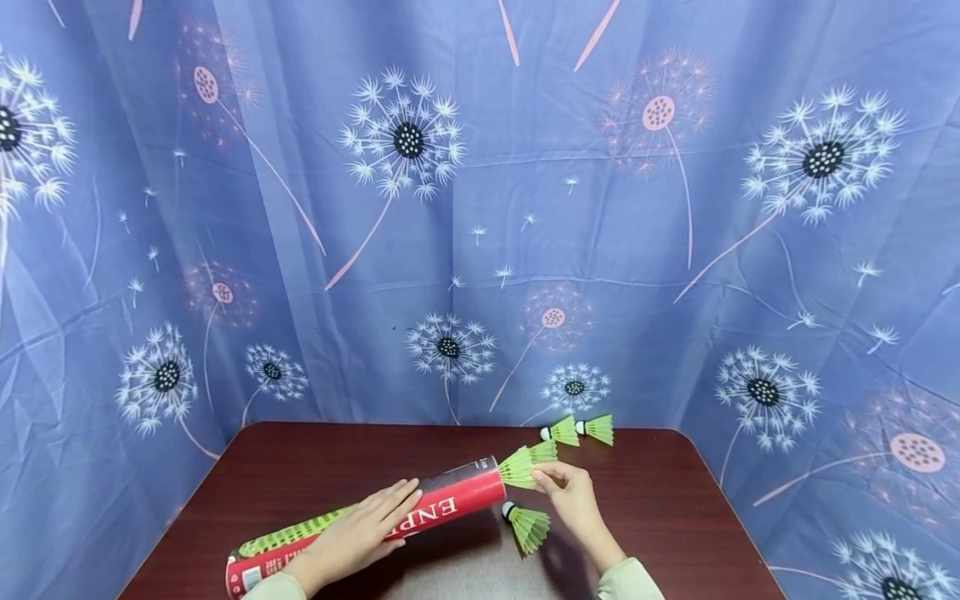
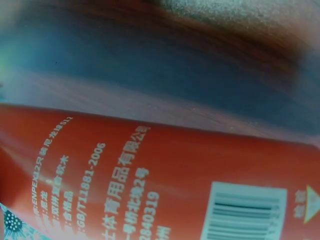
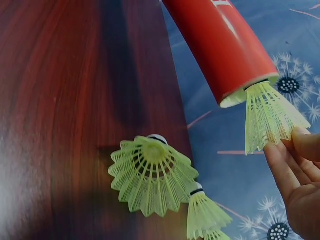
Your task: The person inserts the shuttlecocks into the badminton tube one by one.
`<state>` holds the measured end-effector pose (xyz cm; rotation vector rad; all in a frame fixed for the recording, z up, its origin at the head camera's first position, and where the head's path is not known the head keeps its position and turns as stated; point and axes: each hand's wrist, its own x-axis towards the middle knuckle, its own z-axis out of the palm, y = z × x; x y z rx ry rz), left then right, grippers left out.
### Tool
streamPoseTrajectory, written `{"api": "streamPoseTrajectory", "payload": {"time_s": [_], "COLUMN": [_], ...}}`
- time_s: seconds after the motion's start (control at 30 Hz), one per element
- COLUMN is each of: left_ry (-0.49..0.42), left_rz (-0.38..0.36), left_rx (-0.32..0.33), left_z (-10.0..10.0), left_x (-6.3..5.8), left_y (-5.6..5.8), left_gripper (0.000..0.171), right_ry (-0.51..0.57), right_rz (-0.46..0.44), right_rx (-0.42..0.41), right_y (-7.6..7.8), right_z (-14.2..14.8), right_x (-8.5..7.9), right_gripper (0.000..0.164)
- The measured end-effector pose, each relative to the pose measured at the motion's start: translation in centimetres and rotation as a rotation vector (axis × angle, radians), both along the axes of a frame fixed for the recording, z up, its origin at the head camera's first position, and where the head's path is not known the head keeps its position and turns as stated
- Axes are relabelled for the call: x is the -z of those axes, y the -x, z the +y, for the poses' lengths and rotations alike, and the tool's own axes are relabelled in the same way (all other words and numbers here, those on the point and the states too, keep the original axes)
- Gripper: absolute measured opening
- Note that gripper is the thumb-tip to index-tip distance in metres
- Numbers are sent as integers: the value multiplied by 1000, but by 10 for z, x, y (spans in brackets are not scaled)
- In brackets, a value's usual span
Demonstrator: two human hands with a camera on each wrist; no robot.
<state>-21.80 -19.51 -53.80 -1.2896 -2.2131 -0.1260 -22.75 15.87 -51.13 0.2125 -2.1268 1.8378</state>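
**Shuttlecock pinched at the tube's mouth**

Watch the skirt: you have the shuttlecock by its flared edge alone, so a slack pinch could let it drop, and squeezing hard there might bend the thin ribs. Its cap is hidden inside the opening; if it sits off-line with the tube, the skirt could snag on the rim. The tube is round, so a light left hold might let it roll or swing away from your fingers.

The shuttlecock is yellow-green, its netted skirt fanned outward and neatly shaped, with a dark band just showing at the rim. Your right hand holds it between thumb and fingertips, the gap narrowed to the skirt's edge. Your left hand grips the tube from above, fingers close together over the top, thumb towards the near side.

The tube is red, with white lettering, a green net print at its left end and a barcode. Another green skirt shows just behind the pinched one; you cannot tell from here how its cap lies. A loose shuttlecock lies on the near side of the mouth, and two far shuttlecocks lie by the back edge of the dark wooden table. Beyond hangs a blue dandelion curtain.
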Motion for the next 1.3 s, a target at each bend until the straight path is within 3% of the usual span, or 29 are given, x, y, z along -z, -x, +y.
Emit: {"api": "streamPoseTrajectory", "payload": {"time_s": [0.4,0.67,0.9,1.3], "left_ry": [9,5,-3,5], "left_rz": [11,12,12,-10], "left_rx": [-15,6,-3,-3], "left_z": [3,2,5,3], "left_x": [-4,-3,-1,-3], "left_y": [0,-1,-3,-4], "left_gripper": [88,72,89,88], "right_ry": [-30,-9,-99,-139], "right_rz": [-57,-73,-34,-50], "right_rx": [-57,-82,-76,-144], "right_y": [3,1,-1,-2], "right_z": [-17,-24,-31,-33], "right_x": [5,9,10,6], "right_gripper": [9,11,9,9]}}
